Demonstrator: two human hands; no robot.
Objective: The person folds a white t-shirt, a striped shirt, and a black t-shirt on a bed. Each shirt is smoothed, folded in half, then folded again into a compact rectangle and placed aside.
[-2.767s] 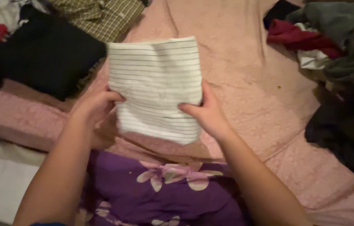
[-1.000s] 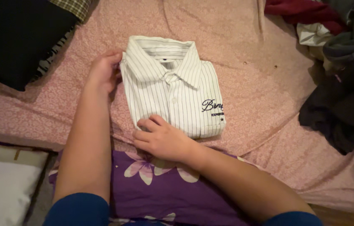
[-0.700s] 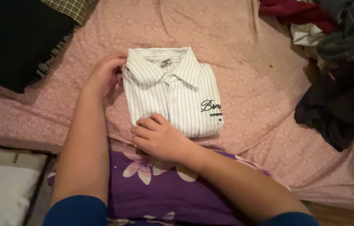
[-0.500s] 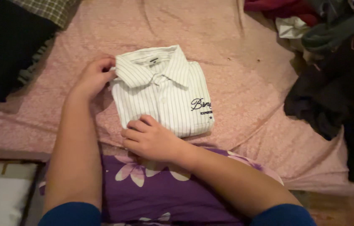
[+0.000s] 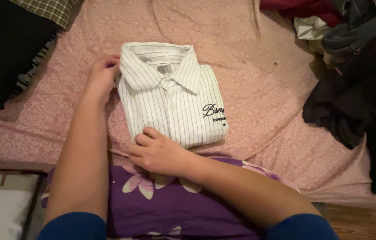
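- Folded striped shirt (image 5: 170, 95) lies flat on the pink patterned bedspread (image 5: 259, 89), collar away from the person, buttoned front up, dark embroidery on the chest at its right side.
- Its long axis runs from the near hem to the collar, tilted a little so that the collar end leans left.
- Left hand (image 5: 101, 78) is at the shirt's far left corner, fingers curled against the collar and shoulder fold; it touches the cloth, but whether it pinches the fold or only presses on it cannot be told.
- Right hand (image 5: 159, 153) rests at the near left corner of the hem, fingers loosely bent, their tips on the striped cloth; it presses more than it grips.
- Both hands therefore sit on the shirt's left edge, one at each end of the long axis; the right edge and the embroidered side are untouched.
- A purple flowered cloth (image 5: 183, 209) covers the lap just below the hem.
- A dark garment (image 5: 5, 53) lies well to the left, and a heap of dark and red clothes (image 5: 357, 80) well to the right, both apart from the shirt.
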